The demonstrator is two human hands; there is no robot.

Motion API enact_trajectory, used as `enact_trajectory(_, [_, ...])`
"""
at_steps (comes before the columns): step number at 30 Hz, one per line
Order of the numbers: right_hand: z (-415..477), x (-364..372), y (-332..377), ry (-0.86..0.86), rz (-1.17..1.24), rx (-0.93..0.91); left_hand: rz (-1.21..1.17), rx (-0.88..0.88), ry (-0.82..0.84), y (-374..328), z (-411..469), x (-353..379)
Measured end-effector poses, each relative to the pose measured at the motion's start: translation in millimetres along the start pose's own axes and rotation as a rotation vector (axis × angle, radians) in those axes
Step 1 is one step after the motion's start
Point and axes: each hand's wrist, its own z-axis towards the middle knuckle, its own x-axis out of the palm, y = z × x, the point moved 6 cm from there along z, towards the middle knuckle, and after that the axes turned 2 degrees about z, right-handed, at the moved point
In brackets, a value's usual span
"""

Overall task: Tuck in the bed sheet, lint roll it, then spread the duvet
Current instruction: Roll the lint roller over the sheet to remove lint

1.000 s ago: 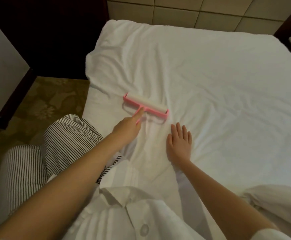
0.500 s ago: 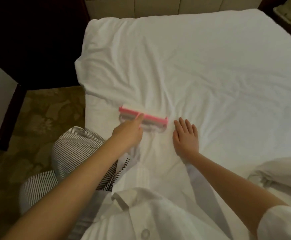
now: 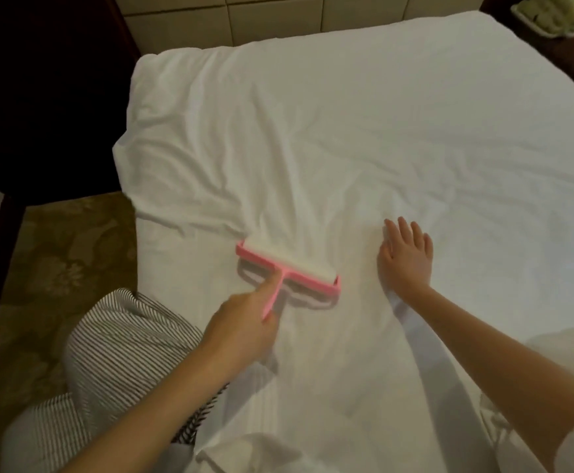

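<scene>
The pink lint roller (image 3: 287, 268) is seen on the white bed sheet (image 3: 347, 131), its white roll pressed to the cloth and its thin handle pointing back toward the person. The handle is gripped by the left hand (image 3: 241, 329), directly behind the roller. The fingers are curled round it and the index finger is laid straight along the stem up to the crossbar. The right hand (image 3: 405, 257) is laid flat on the sheet to the right of the roller, palm down, fingers straight and slightly spread; nothing is held in it. The two hands are apart, with a strip of bare sheet between them.

Creases are noted in the sheet beyond and to the left of the roller, fanning toward the mattress corner. Far to the right of the roller the cloth is smoother.

A beige padded headboard (image 3: 278, 18) is seen well beyond the roller. Left of the roller, past the bed's edge, a patterned brown carpet (image 3: 56, 250) is visible, with dark furniture (image 3: 39, 80) beyond it. Striped trousers (image 3: 125, 343) are seen to the left of and behind the roller, against the side of the bed. A mound of white fabric (image 3: 569, 346) is caught at the frame edge, well right of the roller — whether it is the duvet cannot be told.
</scene>
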Motion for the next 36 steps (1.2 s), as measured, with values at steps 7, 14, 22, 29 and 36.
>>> enact_trajectory(7, [7, 29, -11, 0.053, -0.004, 0.048, 0.247, 0.010, -0.098, -50, 126, -5])
enact_trajectory(14, [9, 37, -13, 0.021, -0.015, 0.027, 0.153, 0.078, -0.021, -76, 157, -10])
enact_trajectory(22, [8, 40, -14, 0.021, -0.005, 0.037, 0.308, 0.066, 0.137, -42, 100, -16])
enact_trajectory(29, [9, 41, -15, -0.012, -0.001, 0.027, 0.107, 0.147, -0.006, -105, 216, -1])
enact_trajectory(36, [11, 45, -15, -0.036, -0.003, 0.035, 0.381, 0.016, 0.091, -61, 104, -12])
